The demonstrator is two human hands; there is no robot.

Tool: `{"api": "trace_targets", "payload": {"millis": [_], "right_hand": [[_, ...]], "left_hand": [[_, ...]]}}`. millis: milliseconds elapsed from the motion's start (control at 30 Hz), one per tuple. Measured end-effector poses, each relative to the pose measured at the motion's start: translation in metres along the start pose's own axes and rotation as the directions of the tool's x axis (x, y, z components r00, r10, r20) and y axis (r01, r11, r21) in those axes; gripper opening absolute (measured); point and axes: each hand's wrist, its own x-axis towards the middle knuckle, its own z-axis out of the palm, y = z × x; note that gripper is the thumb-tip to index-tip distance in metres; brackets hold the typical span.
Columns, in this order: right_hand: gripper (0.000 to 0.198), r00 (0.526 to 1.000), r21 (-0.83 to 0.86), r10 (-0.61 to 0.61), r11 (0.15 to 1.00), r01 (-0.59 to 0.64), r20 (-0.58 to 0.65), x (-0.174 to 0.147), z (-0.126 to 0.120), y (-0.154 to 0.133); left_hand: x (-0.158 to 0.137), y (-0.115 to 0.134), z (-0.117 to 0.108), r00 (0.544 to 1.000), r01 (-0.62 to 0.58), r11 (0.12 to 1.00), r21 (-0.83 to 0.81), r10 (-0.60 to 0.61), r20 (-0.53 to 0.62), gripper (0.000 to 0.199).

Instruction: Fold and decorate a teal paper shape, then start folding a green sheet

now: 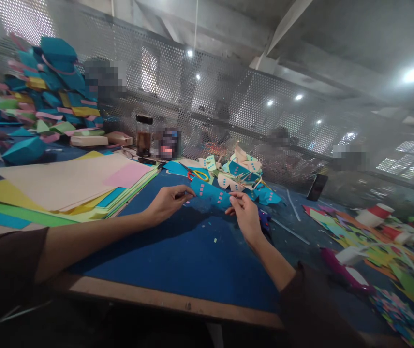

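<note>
A blue paper strip (210,194) with small pink squares near both ends is stretched between my hands above the blue tabletop. My left hand (169,203) pinches its left end. At the right end, the thumb and fingers of my right hand (243,212) are closed on the same strip. Just behind it lie scissors (199,175) with red and yellow handles. A heap of cut paper pieces (239,169), blue and cream with small coloured squares, sits beyond my right hand. Something dark blue (264,220), partly hidden, rests beside my right wrist.
Stacked coloured paper sheets (72,181) lie at left, with a tall pile of folded paper (58,72) behind. A lidded jar (144,135) stands at the back. A purple glue gun (348,273), paper scraps (366,237) and a dark phone-like object (317,187) are at right.
</note>
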Motion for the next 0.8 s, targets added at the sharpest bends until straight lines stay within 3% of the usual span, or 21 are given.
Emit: {"api": "trace_targets", "payload": {"millis": [300, 500, 800], "right_hand": [[0.032, 0.999, 0.022, 0.0, 1.0, 0.0, -0.032, 0.0, 0.0, -0.001], [0.031, 0.998, 0.025, -0.001, 1.0, 0.003, -0.062, 0.002, -0.001, -0.003], [0.033, 0.998, 0.04, -0.002, 0.999, 0.005, -0.07, 0.001, -0.001, -0.004]], "left_hand": [[-0.002, 0.008, -0.006, 0.995, 0.096, 0.993, 0.068, -0.098, 0.027, 0.033], [-0.001, 0.008, -0.006, 0.991, 0.12, 0.992, 0.024, -0.121, 0.063, 0.023], [0.001, 0.006, -0.007, 0.995, 0.079, 0.995, 0.055, -0.081, 0.05, 0.022]]}}
